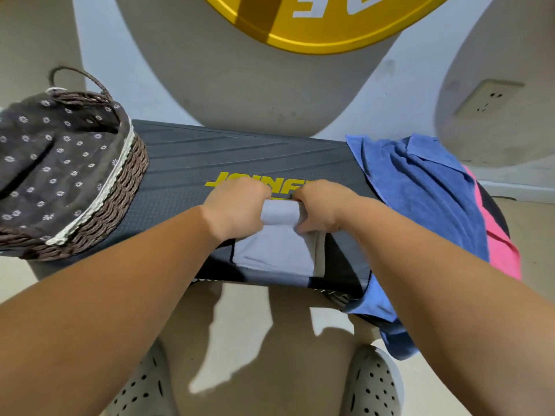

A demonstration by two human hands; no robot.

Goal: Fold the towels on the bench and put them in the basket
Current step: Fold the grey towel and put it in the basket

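A pale lilac towel (277,250) lies as a narrow strip across the middle of the black bench (240,151), its far end rolled up. My left hand (237,205) and my right hand (322,207) both grip that rolled end, one on each side. A blue towel (420,193) lies rumpled over the bench's right end and hangs off the front edge. Under it a pink towel (501,250) shows. The brown woven basket (120,193) with a dark flowered lining stands on the bench's left end and looks empty.
A wall with a yellow round sign (315,19) and a wall socket (486,99) rises right behind the bench. My feet in perforated white shoes (372,385) stand on the pale floor below the bench's front edge.
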